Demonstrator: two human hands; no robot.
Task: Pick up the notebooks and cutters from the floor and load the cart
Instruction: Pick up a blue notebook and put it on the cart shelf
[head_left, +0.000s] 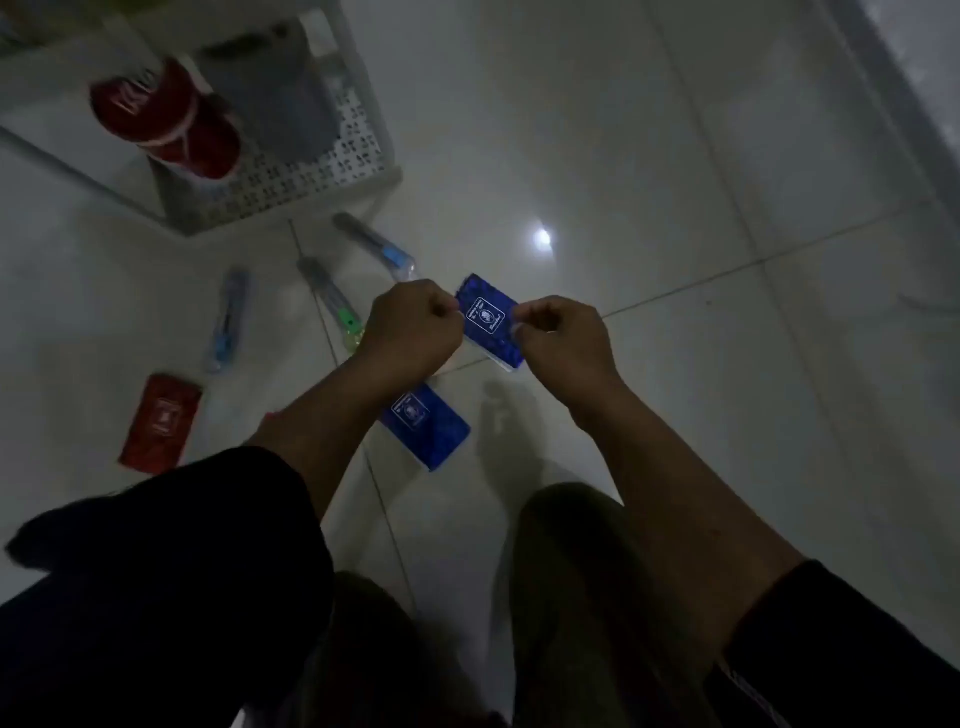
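Cart (291, 176), white with a perforated shelf, stands at the upper left on the tiled floor (649, 156) and carries red cans (161, 111). Both hands pinch one blue notebook (485, 319) above the floor: left hand (410, 327) at its left edge, right hand (563, 338) at its right edge. A second blue notebook (431, 428) and a red notebook (161, 423) lie on the floor. Three cutters (228, 319) lie between them and the cart.

Left hand (410, 322), right hand (558, 335) curled, pinching
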